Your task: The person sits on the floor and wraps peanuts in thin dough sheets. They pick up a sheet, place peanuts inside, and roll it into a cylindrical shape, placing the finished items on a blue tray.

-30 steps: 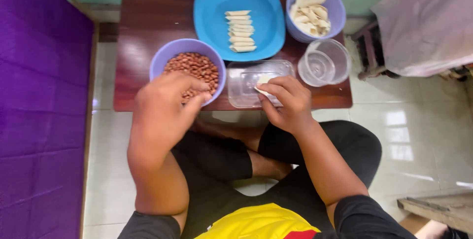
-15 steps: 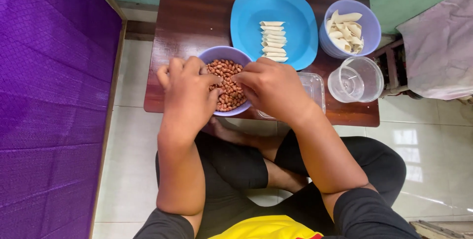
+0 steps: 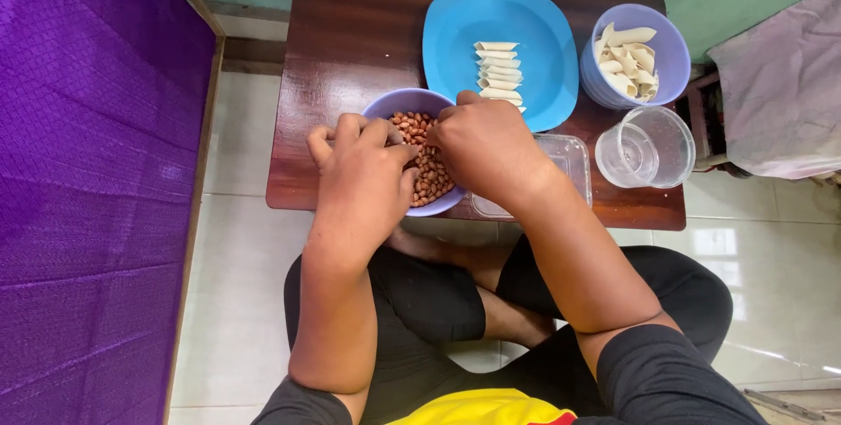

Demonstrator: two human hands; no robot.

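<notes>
A: Where are the hands?

B: Both are over the purple bowl of peanuts (image 3: 425, 158) at the worktop's (image 3: 350, 39) near edge. The left hand (image 3: 363, 175) covers its left rim; the right hand (image 3: 486, 149) dips in from the right. I cannot tell whether either set of fingers is pinched or slack.

A: How do the nuts handle?

B: Probably light, hard, smooth, prone to rolling; pinch one at a time.

A: Room?

B: The clear tub (image 3: 561, 158) sits just right; the blue plate of pasta tubes (image 3: 499, 53) lies beyond; the edge drops toward the lap.
</notes>
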